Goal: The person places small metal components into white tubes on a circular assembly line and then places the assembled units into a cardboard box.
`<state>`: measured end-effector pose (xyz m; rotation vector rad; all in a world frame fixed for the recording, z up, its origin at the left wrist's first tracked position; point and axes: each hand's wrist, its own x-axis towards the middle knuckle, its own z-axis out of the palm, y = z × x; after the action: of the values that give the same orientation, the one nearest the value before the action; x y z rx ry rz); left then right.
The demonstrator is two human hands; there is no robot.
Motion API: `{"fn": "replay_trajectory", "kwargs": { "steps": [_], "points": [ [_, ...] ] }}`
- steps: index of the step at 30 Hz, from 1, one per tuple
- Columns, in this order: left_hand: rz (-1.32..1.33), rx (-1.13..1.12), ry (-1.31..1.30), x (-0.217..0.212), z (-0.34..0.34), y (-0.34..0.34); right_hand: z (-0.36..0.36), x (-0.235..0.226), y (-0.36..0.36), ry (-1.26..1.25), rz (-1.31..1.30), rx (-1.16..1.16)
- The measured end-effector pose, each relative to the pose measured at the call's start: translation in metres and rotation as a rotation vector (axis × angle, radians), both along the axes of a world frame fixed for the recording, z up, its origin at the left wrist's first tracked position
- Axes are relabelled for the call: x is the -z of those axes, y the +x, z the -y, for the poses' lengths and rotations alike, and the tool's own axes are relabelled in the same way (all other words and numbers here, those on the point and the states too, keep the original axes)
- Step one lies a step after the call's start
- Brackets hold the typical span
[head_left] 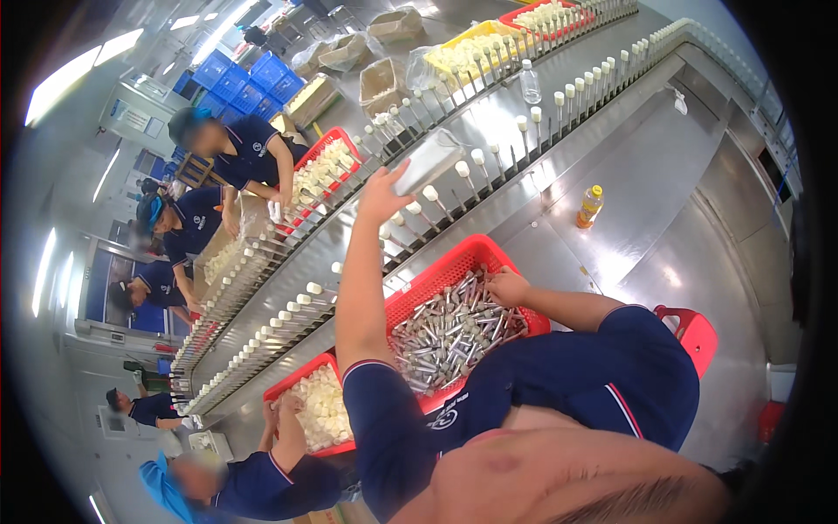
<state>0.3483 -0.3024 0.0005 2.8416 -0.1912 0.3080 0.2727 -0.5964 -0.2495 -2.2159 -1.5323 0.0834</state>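
Watching remotely, I'm seeing L hand [384, 194] gripping 1 clear boxy item [433, 161], upper ctr; R hand [506, 286] touching metal pcs [445, 339] in 1 red basket [436, 280], ctr, finger closure I can't tell.

Head camera: worn on person's head, left of pair | wide fisheye, facing downward | hands [382, 197] and bench [642, 170] near, farther scene toward upper left

Translucent packet [433, 161] in left hand [382, 194], right hand [506, 286] among metal pieces [449, 332] in red basket [429, 281]
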Motion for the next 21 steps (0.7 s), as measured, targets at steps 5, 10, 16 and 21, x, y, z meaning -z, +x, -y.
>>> {"fn": "replay_trajectory", "kwargs": {
  "steps": [5, 10, 16, 21],
  "points": [
    [-0.056, -0.056, -0.004, -0.006, -0.023, -0.023, 0.001, 0.002, 0.001, 0.057, -0.067, 0.031],
    [-0.144, -0.11, -0.004, 0.031, -0.027, -0.038, -0.001, 0.003, 0.003, 0.151, -0.074, 0.02],
    [-0.173, -0.111, -0.014, 0.04, -0.009, -0.019, 0.0, 0.0, 0.003, 0.162, -0.083, 0.026],
    [-0.114, -0.036, -0.082, 0.046, -0.011, -0.002, -0.001, -0.008, 0.002, 0.112, -0.095, 0.016]
  ]
}}
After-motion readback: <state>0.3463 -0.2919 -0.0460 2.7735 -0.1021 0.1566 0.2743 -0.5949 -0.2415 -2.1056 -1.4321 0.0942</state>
